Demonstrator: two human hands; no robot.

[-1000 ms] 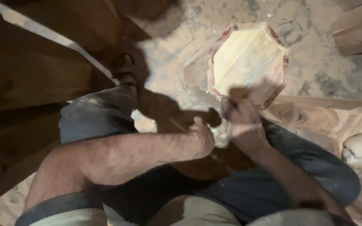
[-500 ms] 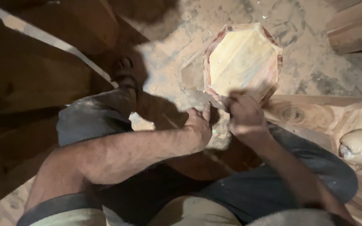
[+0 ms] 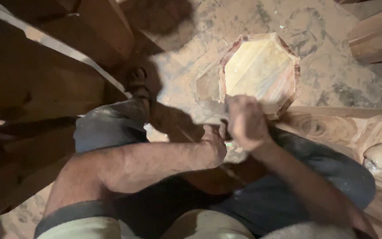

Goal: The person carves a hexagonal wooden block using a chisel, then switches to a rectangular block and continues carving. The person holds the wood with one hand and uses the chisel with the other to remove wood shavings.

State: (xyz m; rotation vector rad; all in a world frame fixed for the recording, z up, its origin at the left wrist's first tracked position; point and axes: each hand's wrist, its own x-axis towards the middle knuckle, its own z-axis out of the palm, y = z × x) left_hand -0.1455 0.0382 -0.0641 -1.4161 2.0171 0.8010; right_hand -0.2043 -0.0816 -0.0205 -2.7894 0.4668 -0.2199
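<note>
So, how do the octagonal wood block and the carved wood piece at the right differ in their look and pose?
The octagonal wood block shows a flat, smooth, pale face with reddish edges; the carved wood piece shows round carved rings and curves. The block stands on the dusty floor facing up; the carved piece lies long, passing under the person's leg. The right hand is at the block's near edge, not on the carved piece. Both are light reddish wood.

left hand [image 3: 215, 144] fingers hidden, blurred
</note>
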